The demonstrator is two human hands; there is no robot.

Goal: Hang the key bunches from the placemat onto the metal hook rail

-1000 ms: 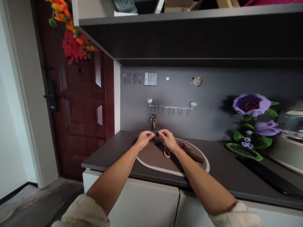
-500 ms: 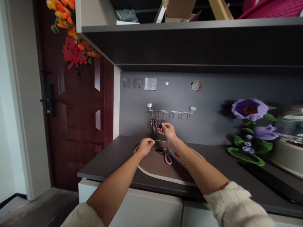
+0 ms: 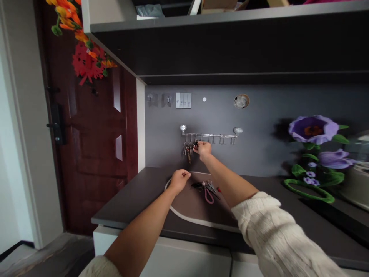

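- Upward at the wall, the right hand (image 3: 203, 150) is raised and nearly closed, its fingertips (image 3: 198, 144) pinching a small black-headed key (image 3: 196, 145) against the underside of a stainless steel hook rail (image 3: 221, 135).
- That key sits at a hook just right of a hanging bunch of keys (image 3: 187, 149), which has a brown leather fob (image 3: 189, 157). Exactly which hook it is on is too small to tell.
- Lower down, the left hand (image 3: 179, 181) is curled shut, knuckles up, above the near-left part of an oval brown mat (image 3: 187, 206) with a cream rim. Whether it holds anything small cannot be told, since the fingers hide the palm.
- On the mat, just right of the left hand, lie a black key fob (image 3: 197, 185), a pink looped strap (image 3: 209, 197) and a cluster of metal keys (image 3: 211, 187).
- The mat rests on a dark tabletop (image 3: 129, 207) below the grey backsplash (image 3: 259, 111).
- The right arm reaches forward and up across the tabletop in a cream knit sleeve (image 3: 276, 227); the left arm runs lower, bare to the wrist, angled in toward the mat.
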